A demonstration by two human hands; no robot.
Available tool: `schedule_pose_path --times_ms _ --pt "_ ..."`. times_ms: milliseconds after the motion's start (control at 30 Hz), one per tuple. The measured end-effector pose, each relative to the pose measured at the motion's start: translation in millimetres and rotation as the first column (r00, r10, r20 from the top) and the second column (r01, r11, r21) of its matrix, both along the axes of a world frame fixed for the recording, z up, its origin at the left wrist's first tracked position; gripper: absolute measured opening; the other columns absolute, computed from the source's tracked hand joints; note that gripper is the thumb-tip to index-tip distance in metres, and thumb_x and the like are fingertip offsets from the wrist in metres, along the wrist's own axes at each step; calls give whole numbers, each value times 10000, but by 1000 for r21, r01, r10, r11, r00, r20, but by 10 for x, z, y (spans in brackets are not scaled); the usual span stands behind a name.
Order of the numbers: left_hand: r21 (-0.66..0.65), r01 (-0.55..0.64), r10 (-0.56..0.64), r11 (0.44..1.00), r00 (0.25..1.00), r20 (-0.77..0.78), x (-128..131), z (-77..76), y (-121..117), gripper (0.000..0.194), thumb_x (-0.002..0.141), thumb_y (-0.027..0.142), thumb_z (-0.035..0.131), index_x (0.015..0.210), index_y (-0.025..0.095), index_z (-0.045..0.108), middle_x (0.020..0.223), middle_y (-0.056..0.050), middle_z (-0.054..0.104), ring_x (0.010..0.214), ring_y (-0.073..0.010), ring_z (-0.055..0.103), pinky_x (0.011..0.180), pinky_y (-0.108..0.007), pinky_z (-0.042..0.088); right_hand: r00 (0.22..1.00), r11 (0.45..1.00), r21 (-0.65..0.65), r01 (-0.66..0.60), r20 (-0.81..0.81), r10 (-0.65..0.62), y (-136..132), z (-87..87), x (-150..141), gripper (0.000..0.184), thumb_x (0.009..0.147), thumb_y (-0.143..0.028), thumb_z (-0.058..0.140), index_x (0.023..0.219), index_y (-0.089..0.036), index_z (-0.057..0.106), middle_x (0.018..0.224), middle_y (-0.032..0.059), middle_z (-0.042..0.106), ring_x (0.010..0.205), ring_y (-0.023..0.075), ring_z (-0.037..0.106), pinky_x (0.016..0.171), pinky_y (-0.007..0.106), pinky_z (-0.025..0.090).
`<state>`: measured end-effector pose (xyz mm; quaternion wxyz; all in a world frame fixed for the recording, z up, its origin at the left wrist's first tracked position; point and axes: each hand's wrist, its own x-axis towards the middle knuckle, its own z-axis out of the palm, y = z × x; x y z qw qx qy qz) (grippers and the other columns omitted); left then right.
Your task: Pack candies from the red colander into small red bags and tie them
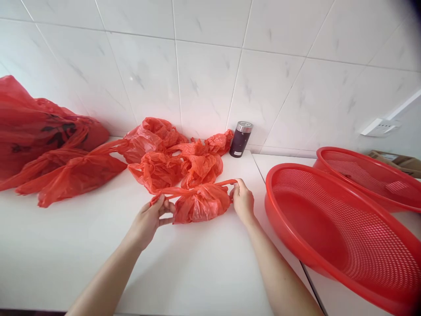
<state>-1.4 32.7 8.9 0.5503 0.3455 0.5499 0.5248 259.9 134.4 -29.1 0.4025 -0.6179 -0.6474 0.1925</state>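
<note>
A small red plastic bag (202, 205) with something bulky inside rests low over the white table, between my two hands. My left hand (154, 216) pinches one twisted end of the bag, thumb against forefinger, the other fingers loosely bent. On the opposite side my right hand (242, 198) grips the other twisted end. The stretched plastic runs as a taut strip across the top of the bag. What the bag contains is hidden by the plastic. Just behind it lie crumpled red plastic bags (161, 170), close together.
Large red bags (42, 131) sit at the left. A dark tumbler (240, 139) with a silver lid stands by the tiled wall. Two red mesh baskets (309, 224) occupy the right, with a cardboard box (399, 161) behind them. Table seams run near the baskets.
</note>
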Motion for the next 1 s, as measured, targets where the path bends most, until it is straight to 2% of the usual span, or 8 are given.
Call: schedule_pose_path --times_ms 100,200,267,367,467,600,800,1000 --pt "-87 139 -140 987 990 -14 -111 63 -198 312 838 505 564 919 208 612 1018 -68 648 914 -215 613 825 -408 542 985 999 7 -45 -164 45 -114 74 -46 324 953 -317 281 1153 -257 529 751 -18 674 643 152 624 603 251 441" --pt "158 -41 93 987 936 -338 -85 214 -292 323 838 361 558 1142 252 571 1240 -68 587 1072 -252 589 953 -473 477 912 990 71 -122 -387 140 -244 188 -93 378 917 -302 367 1276 -245 472 872 13 695 825 170 649 735 288 489" --pt "474 -75 367 878 741 -563 49 329 -268 317 840 266 542 1157 260 553 1255 -51 576 1166 -245 541 1040 -467 406 882 979 125 -161 -427 200 -313 247 -122 400 900 -288 409 1292 -234 466 895 26 693 889 175 639 804 312 484" --pt "644 193 484 740 511 -710 334 409 -75 251 889 214 498 1127 251 572 1212 -49 601 1190 -215 523 1046 -401 400 895 969 166 -183 -381 234 -360 263 -157 375 904 -318 447 1266 -228 487 919 39 681 913 177 622 798 307 481" --pt "458 363 331 811 361 -872 543 326 226 271 930 227 447 1171 234 571 1243 -65 601 1182 -219 522 1006 -375 429 941 960 167 -224 -220 257 -346 211 -165 391 886 -356 515 1258 -236 520 1000 53 661 899 187 598 776 313 481" --pt "161 413 90 896 186 -978 604 125 448 304 879 165 475 1145 222 612 1131 -67 663 999 -247 610 816 -369 505 931 921 132 -366 52 362 -287 167 -108 231 853 -242 523 1042 -246 657 974 37 648 916 193 574 836 326 454" --pt "82 460 9 884 159 -987 580 28 324 263 844 134 472 980 216 681 1005 -70 675 940 -255 607 758 -350 483 887 901 -199 -386 186 422 -225 166 85 218 770 -124 482 818 -244 658 931 -6 667 825 159 606 727 260 439" --pt "34 471 -74 881 210 -975 602 44 338 245 865 200 481 986 242 690 1027 -47 692 976 -228 610 834 -328 473 865 867 -290 -405 186 467 -152 25 175 216 733 -147 454 784 -221 650 901 22 696 808 189 631 715 277 434"
